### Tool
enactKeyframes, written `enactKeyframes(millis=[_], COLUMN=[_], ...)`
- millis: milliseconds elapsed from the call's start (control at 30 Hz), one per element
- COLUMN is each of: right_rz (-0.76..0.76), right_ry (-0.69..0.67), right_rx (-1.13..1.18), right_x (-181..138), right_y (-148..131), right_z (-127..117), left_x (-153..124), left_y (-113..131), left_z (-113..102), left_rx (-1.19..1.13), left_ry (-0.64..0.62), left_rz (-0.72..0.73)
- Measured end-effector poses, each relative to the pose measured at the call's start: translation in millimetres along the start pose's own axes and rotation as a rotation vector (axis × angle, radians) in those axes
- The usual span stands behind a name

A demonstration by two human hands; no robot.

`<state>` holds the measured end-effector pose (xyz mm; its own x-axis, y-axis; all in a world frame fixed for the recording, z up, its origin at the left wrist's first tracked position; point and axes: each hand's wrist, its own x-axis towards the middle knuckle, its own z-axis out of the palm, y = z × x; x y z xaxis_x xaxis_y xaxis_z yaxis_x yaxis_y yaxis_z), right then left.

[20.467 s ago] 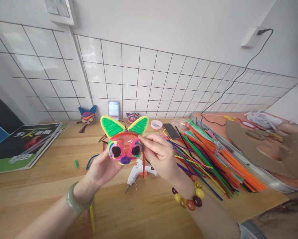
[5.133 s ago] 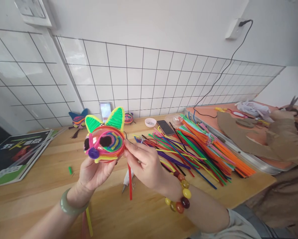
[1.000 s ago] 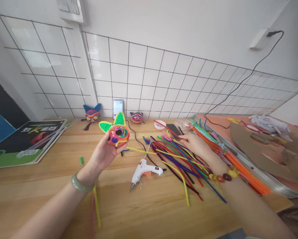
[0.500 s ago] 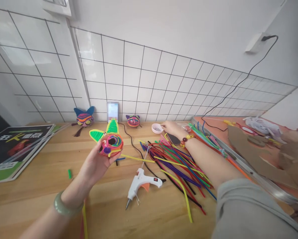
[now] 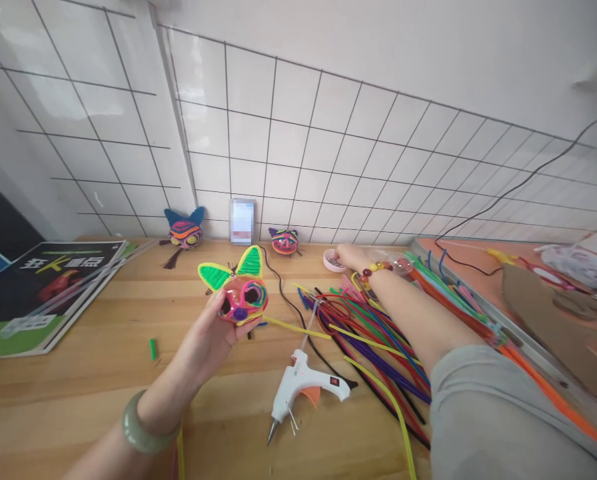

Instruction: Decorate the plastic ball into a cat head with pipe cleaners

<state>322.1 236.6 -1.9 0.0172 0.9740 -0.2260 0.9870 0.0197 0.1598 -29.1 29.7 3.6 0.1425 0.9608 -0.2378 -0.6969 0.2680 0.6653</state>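
Observation:
My left hand (image 5: 213,333) is closed around a pipe-cleaner animal head (image 5: 242,297) with green ears, held above the wooden table (image 5: 78,373). My right hand (image 5: 351,255) reaches far across the table and rests its fingers at a small pink dish (image 5: 331,261) near the wall. Whether those fingers pinch anything is hidden. A white glue gun (image 5: 298,387) lies on the table between my arms, its black cord running back toward the wall.
A pile of coloured pipe cleaners (image 5: 378,327) spreads under my right forearm. Two small finished heads (image 5: 183,233) (image 5: 284,241) and a phone (image 5: 242,221) stand by the tiled wall. A book (image 5: 43,280) lies at the left, a tray with cardboard (image 5: 553,320) at the right.
My right hand has stayed at the pink dish since half a second ago; a second ago it was over the pipe cleaners. The head in my left hand turned slightly toward me.

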Motion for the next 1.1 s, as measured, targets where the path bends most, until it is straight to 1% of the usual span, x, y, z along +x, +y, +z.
enactKeyframes(millis=[233, 400, 500, 600, 733, 933, 1100], right_rz=[0.033, 0.054, 0.065, 0.069, 0.057, 0.015, 0.022], right_ry=[0.026, 0.058, 0.084, 0.135, 0.227, 0.266, 0.273], right_rx=[0.031, 0.097, 0.156, 0.224, 0.324, 0.454, 0.541], right_x=[7.7, 8.1, 6.6, 2.9, -5.0, -21.5, -28.5], right_y=[-3.3, -2.6, 1.7, 7.4, 15.4, 23.8, 24.0], right_z=[8.4, 14.4, 18.2, 19.4, 15.8, 12.9, 16.2], left_x=[-2.9, -6.9, -7.3, -7.3, -7.9, -11.8, -14.4], left_y=[0.2, 2.4, 1.8, 0.3, -1.2, -1.4, -0.2], left_z=[6.7, 11.7, 11.5, 9.2, 5.9, 8.2, 12.1], left_rx=[-0.027, -0.015, 0.004, 0.009, 0.015, 0.044, 0.056], left_ry=[-0.017, -0.052, -0.093, -0.159, -0.217, -0.218, -0.207], left_rz=[0.001, -0.013, -0.02, -0.018, 0.029, 0.04, 0.025])
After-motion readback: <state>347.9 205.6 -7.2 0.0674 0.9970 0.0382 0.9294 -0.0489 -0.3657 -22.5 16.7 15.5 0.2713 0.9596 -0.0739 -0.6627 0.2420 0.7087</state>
